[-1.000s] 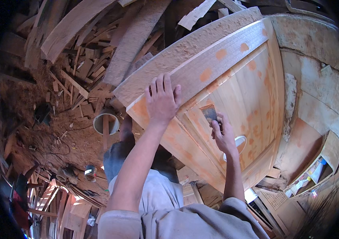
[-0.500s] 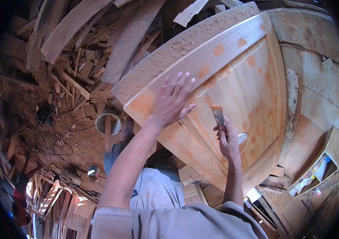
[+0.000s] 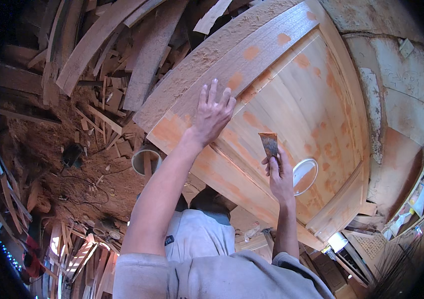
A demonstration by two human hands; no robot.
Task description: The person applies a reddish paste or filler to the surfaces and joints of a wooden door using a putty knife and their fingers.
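A pale wooden panelled door (image 3: 284,109) lies flat before me, spotted with orange filler along its joints and boards. My left hand (image 3: 213,112) rests on the dusty frame board at its left side, fingers apart and slightly bent, holding nothing. In my right hand (image 3: 282,177) a putty knife (image 3: 269,143) is gripped by its handle end, the wide blade pointing away from me with orange filler along its tip. The blade seems to be just above the panel; whether it touches cannot be told. Beside that hand, a round white lid (image 3: 299,172) lies on the door, smeared with orange filler.
A sawdust-covered board (image 3: 182,82) runs along the door's far left edge. Long planks (image 3: 149,65) and offcuts lie piled at the upper left. A bucket (image 3: 147,160) stands on the ground left of me. Large sheets (image 3: 406,70) lean at the right.
My left hand's fingers have gone from flatter to more bent and raised. The putty knife stays in my right hand, near the lid. The whole view has shifted a little.
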